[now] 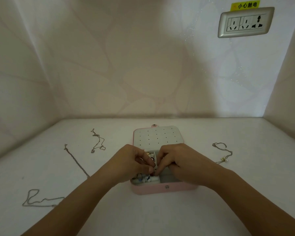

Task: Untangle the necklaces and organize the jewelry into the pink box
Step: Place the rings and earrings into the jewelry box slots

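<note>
**Two hands work at something small inside an open pink box**

A person's view looks down on a pale surface (160, 215) set in a corner. The box (160, 189) lies open in the middle, near the person. Its lid (158, 135) is folded back flat, showing a white panel dotted with small holes.

Both hands meet over the box's centre divider. The left hand (133, 160) and right hand (179, 160) each have curled fingers, and the grip of each closes to a fine pinch at the same spot. Between the fingertips sits a small piece (154, 170), too small and too covered to name. Bits of jewelry (143, 179) show in the front left compartment.

Four chains lie loose on the surface, all apart from one another and outside the box. Three are to the left: one far (98, 141), one long and stretched out (75, 161), one near (39, 199). The fourth (223, 152) is to the right and carries a small charm.

The step in hand looks like seating or freeing one item inside the box. Judging by the layout, the untangling seems largely done, and the chains remain to be stored. The next move calls for letting go cleanly, then lifting one chain without dragging it across its neighbours.
</note>
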